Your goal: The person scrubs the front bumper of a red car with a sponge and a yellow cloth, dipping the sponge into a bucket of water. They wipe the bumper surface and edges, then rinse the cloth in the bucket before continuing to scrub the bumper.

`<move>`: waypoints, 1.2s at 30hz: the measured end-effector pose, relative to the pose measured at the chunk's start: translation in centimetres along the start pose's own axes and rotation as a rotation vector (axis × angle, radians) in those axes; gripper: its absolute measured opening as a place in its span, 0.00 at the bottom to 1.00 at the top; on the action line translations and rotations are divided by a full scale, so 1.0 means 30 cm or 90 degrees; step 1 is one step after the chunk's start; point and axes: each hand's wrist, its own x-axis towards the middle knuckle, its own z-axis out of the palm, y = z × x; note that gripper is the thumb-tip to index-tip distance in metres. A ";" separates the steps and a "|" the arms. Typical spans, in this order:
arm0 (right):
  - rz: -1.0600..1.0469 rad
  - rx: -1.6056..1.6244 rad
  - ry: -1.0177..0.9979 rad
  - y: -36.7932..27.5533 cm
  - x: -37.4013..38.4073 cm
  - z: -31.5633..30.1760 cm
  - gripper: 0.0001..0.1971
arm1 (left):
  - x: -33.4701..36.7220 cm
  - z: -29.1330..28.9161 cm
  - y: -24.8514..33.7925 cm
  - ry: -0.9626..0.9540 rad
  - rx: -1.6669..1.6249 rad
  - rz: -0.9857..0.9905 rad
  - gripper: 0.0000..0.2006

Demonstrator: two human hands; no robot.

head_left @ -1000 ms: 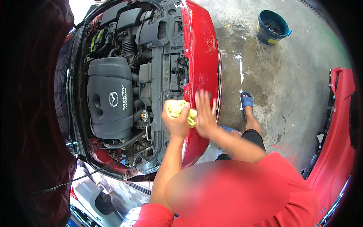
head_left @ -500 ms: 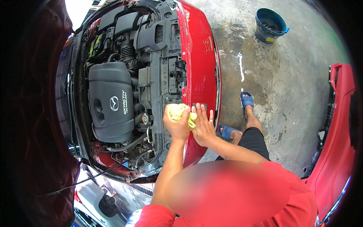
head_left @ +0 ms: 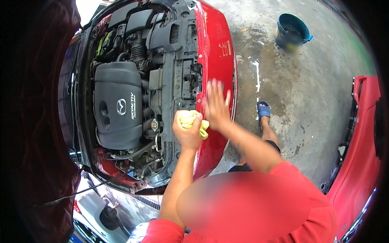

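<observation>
My left hand [head_left: 188, 135] is closed around a crumpled yellow-green cloth [head_left: 189, 118], above the inner edge of a red car bumper [head_left: 214, 40]. Beside it, my right hand [head_left: 217, 108] lies flat on the bumper's glossy face, fingers stretched out and a little blurred. A small dark edge shows by its fingertips; whether a thin pad or sheet lies under the palm is hidden. Pale scuff marks show on the paint farther along.
The open engine bay with its black engine cover [head_left: 117, 107] lies left of the bumper, under a raised hood [head_left: 40, 121]. A dark bucket [head_left: 285, 22] stands on the wet-stained concrete floor [head_left: 300, 101]. Another red body panel [head_left: 358, 162] stands at right.
My right hand has slid farther forward along the bumper, away from me. My left hand stays in nearly the same place with the cloth. The view has shifted slightly.
</observation>
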 end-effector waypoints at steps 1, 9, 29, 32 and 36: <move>0.009 -0.035 0.037 0.050 0.140 -0.004 0.35 | -0.002 0.011 -0.009 -0.002 0.006 0.012 0.11; -0.018 0.046 -0.160 0.009 -0.190 -0.010 0.38 | -0.010 -0.012 -0.065 0.052 0.074 -0.020 0.12; 0.014 -0.025 -0.060 0.306 0.892 -0.056 0.34 | 0.208 0.225 -0.288 0.051 0.575 0.275 0.25; -0.042 0.047 -0.132 0.193 0.561 -0.100 0.39 | 0.194 0.189 -0.296 0.049 0.590 0.246 0.26; -0.045 0.075 -0.204 0.179 0.363 -0.112 0.40 | 0.200 0.189 -0.288 0.036 0.566 0.232 0.27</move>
